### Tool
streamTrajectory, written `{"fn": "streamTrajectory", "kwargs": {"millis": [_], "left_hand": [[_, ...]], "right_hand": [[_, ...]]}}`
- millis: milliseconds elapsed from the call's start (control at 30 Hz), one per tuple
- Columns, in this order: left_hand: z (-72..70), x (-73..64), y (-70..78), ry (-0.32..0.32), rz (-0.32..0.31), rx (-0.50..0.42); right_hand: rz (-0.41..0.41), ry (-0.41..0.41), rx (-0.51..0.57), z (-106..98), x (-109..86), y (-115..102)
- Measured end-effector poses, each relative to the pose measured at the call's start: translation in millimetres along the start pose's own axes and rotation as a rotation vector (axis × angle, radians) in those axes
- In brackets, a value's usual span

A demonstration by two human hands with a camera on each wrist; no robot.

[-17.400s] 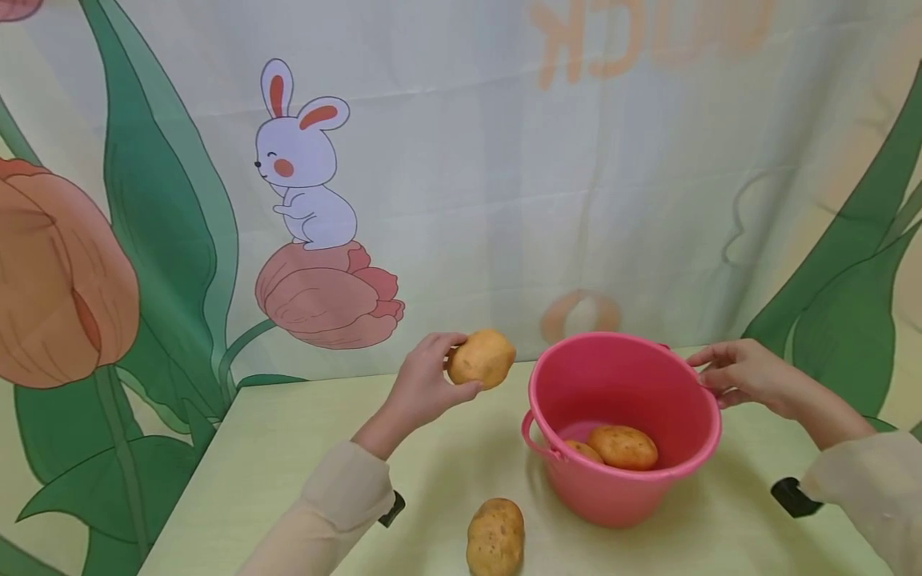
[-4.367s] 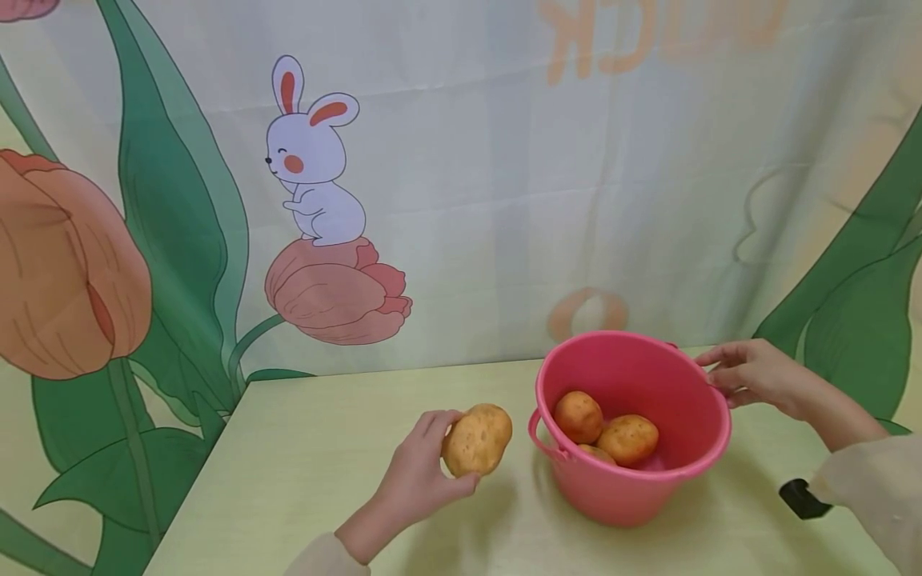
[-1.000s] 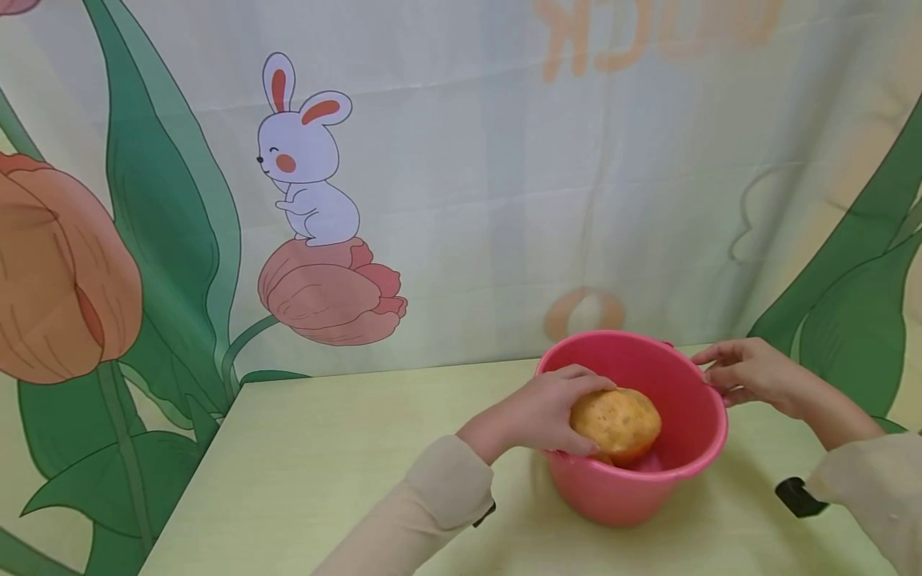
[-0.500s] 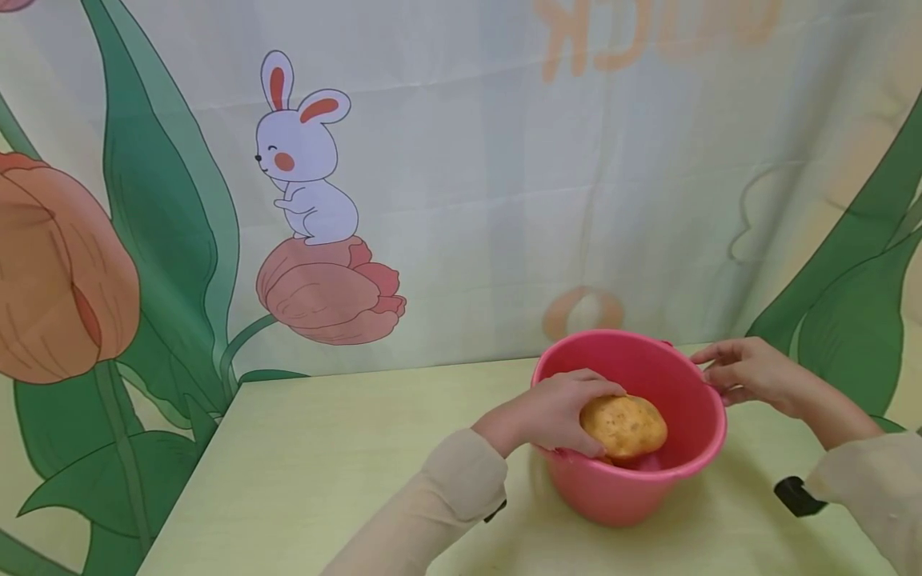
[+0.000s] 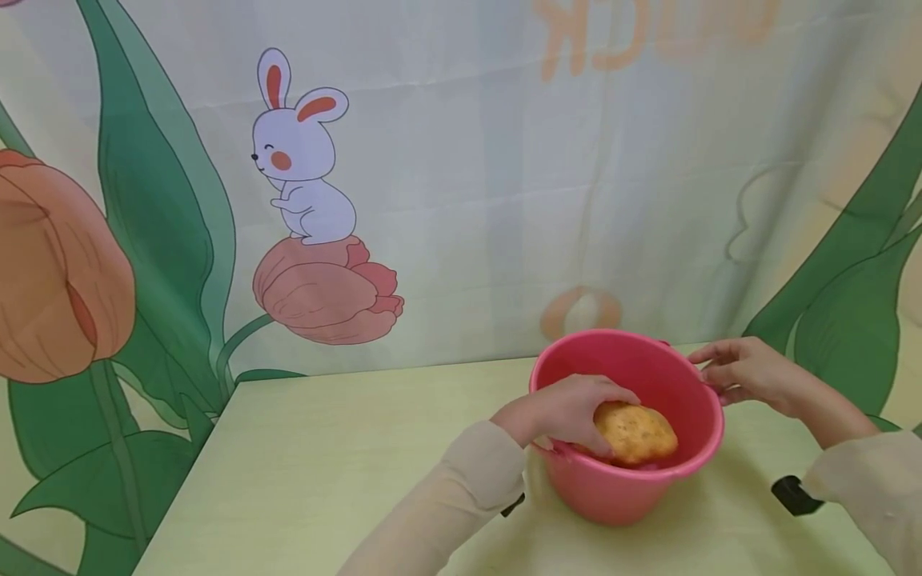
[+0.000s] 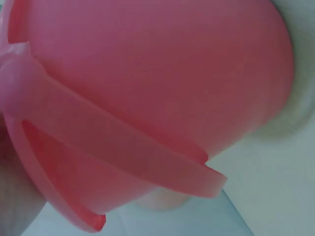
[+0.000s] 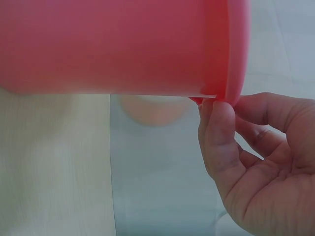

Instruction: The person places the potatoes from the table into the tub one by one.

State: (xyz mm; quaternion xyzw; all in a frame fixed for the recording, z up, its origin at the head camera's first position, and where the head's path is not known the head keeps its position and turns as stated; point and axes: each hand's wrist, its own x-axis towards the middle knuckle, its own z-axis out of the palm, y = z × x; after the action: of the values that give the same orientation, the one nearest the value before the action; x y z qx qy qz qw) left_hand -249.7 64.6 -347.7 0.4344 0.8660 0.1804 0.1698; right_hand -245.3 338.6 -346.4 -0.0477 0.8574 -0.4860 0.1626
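Note:
A pink plastic bucket (image 5: 608, 498) stands on the table, its mouth tipped towards me. My left hand (image 5: 572, 410) reaches over its near left rim and holds a yellow-brown potato (image 5: 637, 434) inside, thumb in front and fingers behind. The potatoes seen in the bucket earlier are hidden beneath it and the hand. At the right rim, my right hand (image 5: 752, 374) pinches the edge; in the right wrist view its thumb and fingers (image 7: 221, 125) grip the lip. The left wrist view shows mostly the bucket's outer wall and its pink handle (image 6: 113, 137).
The pale yellow-green table (image 5: 310, 472) stretches left of the bucket. Close behind it hangs a printed curtain (image 5: 461, 176) with a rabbit and tulips. A dark wrist device (image 5: 795, 496) shows below the right sleeve.
Over the last second my left hand has moved right and slightly lower into the bucket with the potato. The potato left on the table in the oldest frame is gone from there. My right hand stays put.

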Motion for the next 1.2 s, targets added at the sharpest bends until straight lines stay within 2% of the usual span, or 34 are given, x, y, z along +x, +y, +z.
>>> {"fn": "streamTrajectory", "kwargs": {"millis": [233, 433, 567, 833, 1000, 1200], "left_hand": [[4.3, 5.6, 2.3, -0.034, 0.028, 0.027], [5.3, 7.1, 5.0, -0.075, 0.006, 0.049], [4.8, 6.9, 5.6, -0.093, -0.022, 0.025], [5.3, 6.1, 4.8, -0.095, -0.079, -0.111], [6.5, 7.4, 4.3, -0.089, -0.097, -0.146], [8.2, 7.3, 4.3, -0.076, -0.081, -0.128]], "right_hand": [[-0.004, -0.001, 0.001, 0.3, -1.0, -1.3], [-0.008, 0.002, 0.001, 1.1, -2.5, -2.4], [-0.007, 0.000, 0.005, 0.9, -2.2, -1.7], [-0.011, -0.007, 0.011, 0.1, -0.5, 0.5], [-0.011, -0.011, 0.013, -0.2, -1.1, 0.2], [-0.001, -0.008, 0.014, 0.0, -2.0, -1.2]]}}
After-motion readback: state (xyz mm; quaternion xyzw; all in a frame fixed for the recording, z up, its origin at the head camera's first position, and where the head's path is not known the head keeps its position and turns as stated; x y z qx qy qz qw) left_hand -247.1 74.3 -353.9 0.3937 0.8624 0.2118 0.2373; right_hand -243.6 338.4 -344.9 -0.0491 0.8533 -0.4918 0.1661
